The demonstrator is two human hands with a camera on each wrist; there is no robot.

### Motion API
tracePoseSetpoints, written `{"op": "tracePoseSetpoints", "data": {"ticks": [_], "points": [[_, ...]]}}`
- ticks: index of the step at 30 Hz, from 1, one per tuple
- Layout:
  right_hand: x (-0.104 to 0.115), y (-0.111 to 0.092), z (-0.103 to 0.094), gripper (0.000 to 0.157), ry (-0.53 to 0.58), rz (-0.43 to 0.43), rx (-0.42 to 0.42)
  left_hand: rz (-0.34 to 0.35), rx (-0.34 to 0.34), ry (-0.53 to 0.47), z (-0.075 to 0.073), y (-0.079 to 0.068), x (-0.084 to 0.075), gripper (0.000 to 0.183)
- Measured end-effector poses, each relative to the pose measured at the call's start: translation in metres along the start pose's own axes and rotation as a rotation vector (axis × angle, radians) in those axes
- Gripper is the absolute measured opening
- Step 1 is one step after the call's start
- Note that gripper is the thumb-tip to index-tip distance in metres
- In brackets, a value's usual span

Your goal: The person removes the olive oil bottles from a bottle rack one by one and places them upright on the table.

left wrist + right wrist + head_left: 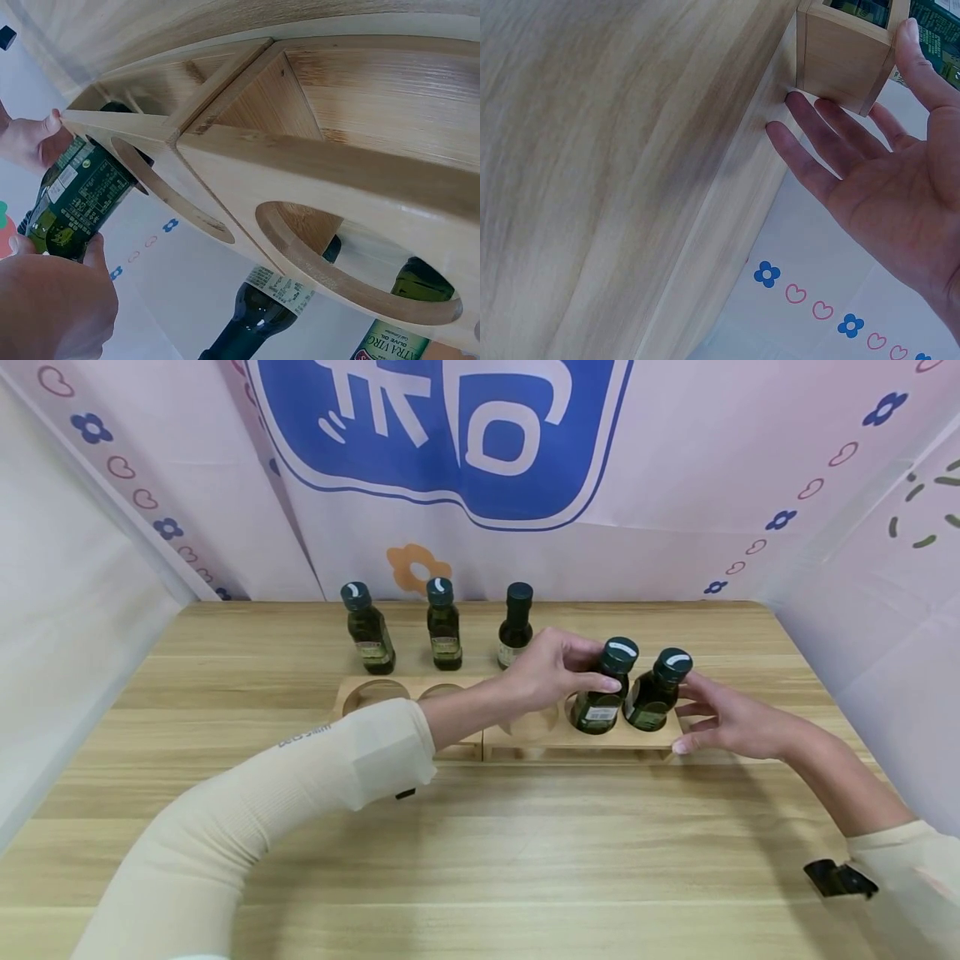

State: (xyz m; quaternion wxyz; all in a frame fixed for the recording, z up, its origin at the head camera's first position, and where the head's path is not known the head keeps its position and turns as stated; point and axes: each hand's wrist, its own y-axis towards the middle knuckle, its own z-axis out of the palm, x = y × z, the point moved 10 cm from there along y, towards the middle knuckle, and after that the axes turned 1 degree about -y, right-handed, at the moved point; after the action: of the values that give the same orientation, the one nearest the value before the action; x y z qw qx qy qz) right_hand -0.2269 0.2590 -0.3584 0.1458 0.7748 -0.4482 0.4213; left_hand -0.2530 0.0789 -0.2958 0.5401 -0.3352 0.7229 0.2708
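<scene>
In the head view, my left hand (543, 672) pinches a dark green olive oil bottle (600, 706) between thumb and fingers. That bottle stands in a hole of the wooden rack (532, 753). Beside it, in the end hole, is another dark bottle (649, 697) with a white mark on its cap. At the rack's right end is my right hand (738, 718), its fingers fairly straight along the end. The right wrist view shows this hand (892, 172) with extended fingers at the rack's end panel (840, 56). In the left wrist view, the held bottle's green label (86, 191) faces the camera.
Behind the rack stand three more bottles: one at left (369, 631), a middle one (444, 627) and a slimmer-necked one (516, 622), partly hidden by my left hand. A printed cloth (600, 560) hangs behind the wooden table (525, 860).
</scene>
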Motion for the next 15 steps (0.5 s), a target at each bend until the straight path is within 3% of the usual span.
{"op": "tracePoseSetpoints", "data": {"ticks": [15], "points": [[-0.0001,0.0002,0.0001,0.086,0.002,-0.01,0.002,0.013,-0.038,-0.063,-0.0024,-0.0008,-0.0008,0.04]]}}
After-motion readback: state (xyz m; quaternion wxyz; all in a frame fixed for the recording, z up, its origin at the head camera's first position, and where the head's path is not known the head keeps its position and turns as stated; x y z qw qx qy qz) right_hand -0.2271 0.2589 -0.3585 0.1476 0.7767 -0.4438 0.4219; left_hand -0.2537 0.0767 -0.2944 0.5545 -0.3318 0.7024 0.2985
